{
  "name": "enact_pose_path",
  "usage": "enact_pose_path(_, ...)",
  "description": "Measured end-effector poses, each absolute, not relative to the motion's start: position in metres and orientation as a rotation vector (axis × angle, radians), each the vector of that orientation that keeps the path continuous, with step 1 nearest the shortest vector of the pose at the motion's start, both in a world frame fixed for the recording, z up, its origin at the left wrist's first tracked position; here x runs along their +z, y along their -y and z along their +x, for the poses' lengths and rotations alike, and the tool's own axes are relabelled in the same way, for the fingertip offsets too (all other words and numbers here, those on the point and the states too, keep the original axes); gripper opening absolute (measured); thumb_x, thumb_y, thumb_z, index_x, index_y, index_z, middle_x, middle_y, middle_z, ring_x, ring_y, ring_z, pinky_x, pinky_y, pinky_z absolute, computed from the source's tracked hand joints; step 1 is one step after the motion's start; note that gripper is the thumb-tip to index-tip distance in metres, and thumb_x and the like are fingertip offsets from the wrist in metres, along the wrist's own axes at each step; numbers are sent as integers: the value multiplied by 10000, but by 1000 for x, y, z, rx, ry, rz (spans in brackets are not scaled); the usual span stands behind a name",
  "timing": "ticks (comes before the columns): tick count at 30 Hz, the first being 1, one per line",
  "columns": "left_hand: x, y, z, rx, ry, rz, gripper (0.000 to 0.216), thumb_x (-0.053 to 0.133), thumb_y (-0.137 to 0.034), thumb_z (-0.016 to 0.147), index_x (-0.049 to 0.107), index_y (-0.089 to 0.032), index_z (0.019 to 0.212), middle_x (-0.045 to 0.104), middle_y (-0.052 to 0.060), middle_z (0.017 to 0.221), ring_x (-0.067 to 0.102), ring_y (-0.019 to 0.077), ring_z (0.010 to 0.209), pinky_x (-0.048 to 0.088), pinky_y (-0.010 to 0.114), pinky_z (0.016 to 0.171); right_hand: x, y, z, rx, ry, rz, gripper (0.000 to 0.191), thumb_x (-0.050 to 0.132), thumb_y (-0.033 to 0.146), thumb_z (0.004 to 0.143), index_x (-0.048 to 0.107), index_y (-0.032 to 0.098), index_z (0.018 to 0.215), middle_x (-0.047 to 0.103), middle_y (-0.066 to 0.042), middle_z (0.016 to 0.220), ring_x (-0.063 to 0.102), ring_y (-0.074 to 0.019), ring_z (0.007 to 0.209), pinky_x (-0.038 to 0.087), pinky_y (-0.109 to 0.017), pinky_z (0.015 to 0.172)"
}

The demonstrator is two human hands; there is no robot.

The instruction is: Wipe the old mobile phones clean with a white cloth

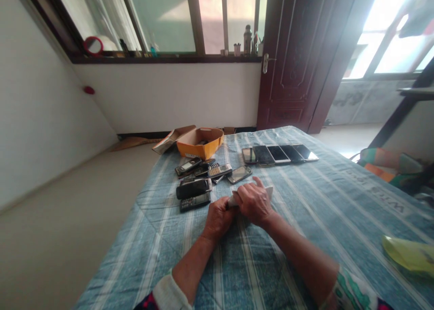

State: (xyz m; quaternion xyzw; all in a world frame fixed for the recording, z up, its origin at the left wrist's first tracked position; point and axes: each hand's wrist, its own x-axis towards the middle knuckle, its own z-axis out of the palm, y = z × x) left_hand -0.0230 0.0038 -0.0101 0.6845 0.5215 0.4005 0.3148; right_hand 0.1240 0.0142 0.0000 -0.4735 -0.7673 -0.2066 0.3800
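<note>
Both of my hands meet over the blue striped cloth (339, 201), closed around one white phone (268, 191). My left hand (219, 217) grips its near end. My right hand (252, 202) covers most of its top, so only the white far end shows. Just left of my hands lies a heap of old keypad phones (198, 176), the nearest a dark one (195, 201). A single smartphone (239, 174) lies just beyond my hands.
A row of several smartphones (280, 153) lies side by side farther back. An open orange cardboard box (200, 143) stands at the table's far left corner. A yellow-green bag (410, 255) sits at the right edge. A dark door (298, 57) is behind.
</note>
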Motion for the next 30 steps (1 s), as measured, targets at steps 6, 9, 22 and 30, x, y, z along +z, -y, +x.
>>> enact_pose_path(6, -11, -5, -24, 1042, -1389, 1790, 178, 644, -332, 655, 580, -174, 606, 488, -54, 571, 450, 121, 576, 346, 227, 550, -4, -24, 148, -513, 1904, -1341, 341, 454, 272, 932, 553, 198, 614, 598, 12, 569, 515, -127, 565, 257, -349, 988)
enact_pose_path(9, -12, -5, -24, 1035, -1396, 1775, 173, 637, -335, 663, 611, -165, 648, 505, -48, 575, 463, 126, 575, 359, 232, 554, -5, -29, 164, -502, 1852, -1442, 338, 460, 279, 934, 556, 191, 622, 610, 4, 579, 527, -128, 571, 258, -350, 981)
enact_pose_path(22, -9, -4, -21, 1090, -1349, 1799, 183, 566, -290, 681, 529, -184, 536, 531, -33, 552, 444, 120, 565, 366, 232, 566, 5, -13, 102, -497, 2019, -1224, 355, 399, 303, 951, 561, 210, 649, 595, 4, 586, 528, -151, 594, 312, -346, 940)
enact_pose_path(30, -10, -5, -22, 1043, -1388, 1755, 146, 646, -314, 642, 616, -171, 639, 528, -52, 573, 482, 125, 574, 364, 224, 549, -5, -29, 160, -506, 1930, -1363, 348, 434, 276, 933, 550, 198, 614, 608, 7, 576, 522, -128, 556, 286, -352, 962)
